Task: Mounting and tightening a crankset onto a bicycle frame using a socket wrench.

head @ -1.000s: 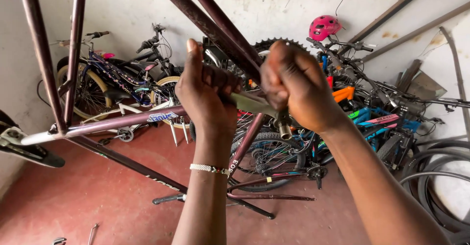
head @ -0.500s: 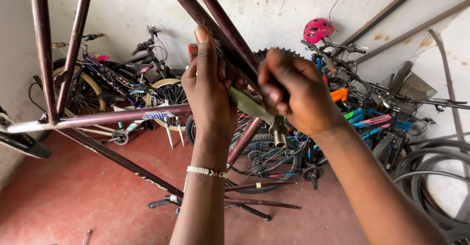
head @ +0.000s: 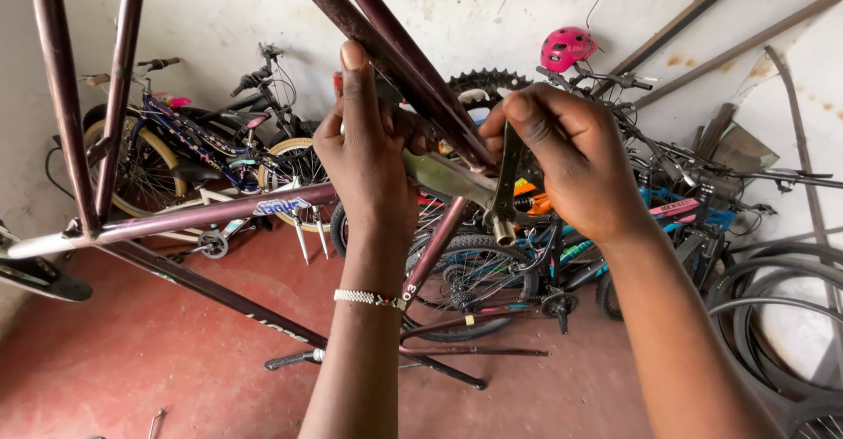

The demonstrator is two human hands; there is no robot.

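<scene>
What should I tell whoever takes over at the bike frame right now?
Left hand: grip on the maroon frame tubes, by the chainring.
Right hand: grip on the crank arm, which hangs down with its socket end lowest.
Frame is upside down above the red floor; a flat greenish tool lies between the hands.
Done: nothing clear. Left: crank is on the frame.

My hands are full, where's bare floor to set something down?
Bare red floor lies lower left, between the maroon frame and the small tool. Crowded on the right: parked bikes and stacked tyres.
</scene>
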